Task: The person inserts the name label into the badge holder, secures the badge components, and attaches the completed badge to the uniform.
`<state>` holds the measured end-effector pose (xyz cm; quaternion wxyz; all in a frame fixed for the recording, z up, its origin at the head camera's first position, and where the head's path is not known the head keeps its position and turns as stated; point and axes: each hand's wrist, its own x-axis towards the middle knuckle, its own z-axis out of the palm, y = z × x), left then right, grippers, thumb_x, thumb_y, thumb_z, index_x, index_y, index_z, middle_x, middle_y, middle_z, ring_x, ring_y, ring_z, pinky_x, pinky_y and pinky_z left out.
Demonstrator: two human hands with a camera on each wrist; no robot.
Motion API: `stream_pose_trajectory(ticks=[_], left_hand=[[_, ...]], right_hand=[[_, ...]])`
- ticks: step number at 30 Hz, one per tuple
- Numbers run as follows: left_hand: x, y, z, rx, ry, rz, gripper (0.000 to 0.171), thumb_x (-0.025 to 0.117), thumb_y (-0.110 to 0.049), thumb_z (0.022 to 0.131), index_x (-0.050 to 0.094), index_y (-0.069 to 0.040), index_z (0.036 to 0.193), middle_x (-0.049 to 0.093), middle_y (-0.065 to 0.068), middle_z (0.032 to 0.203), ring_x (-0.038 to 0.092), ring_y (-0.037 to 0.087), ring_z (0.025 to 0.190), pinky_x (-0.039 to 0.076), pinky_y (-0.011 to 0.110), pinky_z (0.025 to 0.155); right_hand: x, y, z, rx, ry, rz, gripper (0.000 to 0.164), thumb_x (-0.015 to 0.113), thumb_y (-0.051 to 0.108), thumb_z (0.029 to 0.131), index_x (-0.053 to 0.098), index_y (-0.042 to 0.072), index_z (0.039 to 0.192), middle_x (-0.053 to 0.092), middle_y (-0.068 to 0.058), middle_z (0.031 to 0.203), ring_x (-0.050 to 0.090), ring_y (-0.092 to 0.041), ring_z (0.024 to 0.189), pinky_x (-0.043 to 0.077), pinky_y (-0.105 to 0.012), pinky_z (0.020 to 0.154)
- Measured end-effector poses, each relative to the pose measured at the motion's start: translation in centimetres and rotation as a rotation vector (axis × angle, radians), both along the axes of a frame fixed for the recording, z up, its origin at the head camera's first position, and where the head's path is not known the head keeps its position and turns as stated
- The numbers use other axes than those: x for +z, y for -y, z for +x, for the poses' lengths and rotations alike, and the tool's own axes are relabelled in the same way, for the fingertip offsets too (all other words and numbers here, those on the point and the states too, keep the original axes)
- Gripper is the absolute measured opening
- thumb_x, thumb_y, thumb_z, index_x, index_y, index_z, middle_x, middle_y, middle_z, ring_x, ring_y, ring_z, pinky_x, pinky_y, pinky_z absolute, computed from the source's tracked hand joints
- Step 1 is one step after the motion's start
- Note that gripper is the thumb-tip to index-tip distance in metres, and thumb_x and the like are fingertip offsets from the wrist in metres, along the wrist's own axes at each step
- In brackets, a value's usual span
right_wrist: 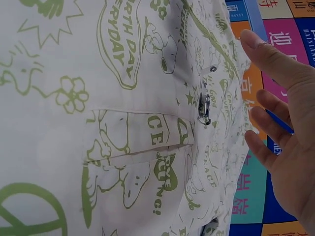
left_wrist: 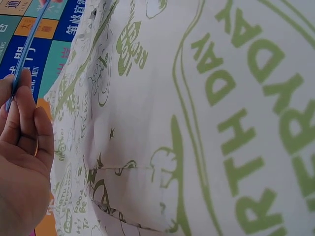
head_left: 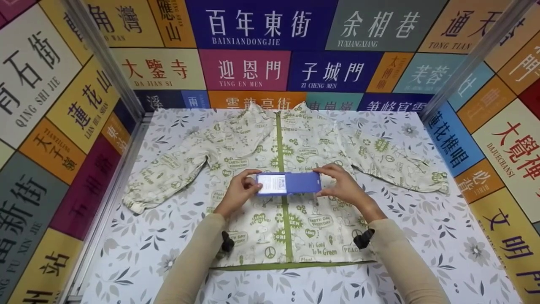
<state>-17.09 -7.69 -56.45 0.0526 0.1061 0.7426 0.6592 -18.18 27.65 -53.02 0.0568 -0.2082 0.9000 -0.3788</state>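
Observation:
A flat blue-purple card holder [head_left: 303, 183] with a white printed panel at its left half is held level over the jacket in the head view. My left hand [head_left: 239, 191] pinches its left end between thumb and fingers. At the other end, my right hand [head_left: 341, 185] holds the holder by its right corners, fingers at the upper one and thumb at the lower. The left wrist view shows the holder [left_wrist: 23, 56] edge-on in the left fingers. Beneath lies a white jacket [head_left: 249, 211] with green print and a green centre strip, sleeves spread.
The jacket covers much of a table [head_left: 139, 253] with a grey leaf-and-flower cloth. Colourful panels with street names [head_left: 244, 69] stand behind and at both sides. Metal posts [head_left: 114, 63] rise at the table's back corners. A small metal zipper pull [right_wrist: 204, 108] shows on the jacket.

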Motion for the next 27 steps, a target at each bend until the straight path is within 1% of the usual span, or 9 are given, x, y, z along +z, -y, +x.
stream_pose_trajectory(ticks=[7,14,16,21,27], left_hand=[[0.2,-0.1,-0.1,-0.001,0.028,-0.003,0.043,0.072,-0.003,0.088,0.062,-0.008,0.129,0.063,0.004,0.073,0.054,0.009,0.063,0.045,0.018,0.057],[0.0,0.0,-0.4,-0.033,0.052,0.008,0.045,0.069,0.001,0.089,0.058,-0.002,0.133,0.064,0.013,0.077,0.055,0.011,0.065,0.046,0.019,0.058],[0.1,0.0,-0.3,-0.029,0.049,0.005,0.045,0.069,0.0,0.089,0.058,-0.003,0.133,0.064,0.012,0.077,0.055,0.011,0.064,0.045,0.019,0.058],[0.2,-0.2,-0.1,-0.01,0.016,-0.013,0.044,0.071,-0.003,0.088,0.06,-0.004,0.131,0.062,0.003,0.073,0.053,0.008,0.063,0.043,0.018,0.059],[-0.1,-0.6,-0.1,-0.021,-0.011,-0.012,0.04,0.071,-0.004,0.089,0.062,-0.009,0.128,0.062,0.0,0.071,0.053,0.008,0.063,0.043,0.019,0.06]], right_hand=[[0.2,0.3,0.1,-0.004,0.004,0.001,0.075,0.089,0.018,0.07,0.058,0.016,0.138,0.054,-0.008,0.13,0.049,-0.031,0.125,0.046,-0.058,0.104],[0.1,0.4,0.2,-0.001,0.005,0.001,0.075,0.09,0.02,0.07,0.058,0.017,0.138,0.055,-0.005,0.128,0.05,-0.03,0.123,0.048,-0.055,0.103],[0.0,0.5,0.2,0.003,0.003,-0.004,0.075,0.089,0.02,0.07,0.058,0.016,0.139,0.055,-0.006,0.127,0.05,-0.031,0.122,0.049,-0.055,0.102],[-0.1,0.7,0.2,0.012,0.009,-0.014,0.077,0.089,0.022,0.071,0.056,0.017,0.14,0.054,-0.004,0.128,0.05,-0.034,0.124,0.048,-0.056,0.102],[-0.2,1.3,0.3,0.019,0.009,-0.02,0.076,0.088,0.022,0.072,0.057,0.017,0.14,0.055,-0.005,0.129,0.051,-0.034,0.124,0.051,-0.055,0.098]])
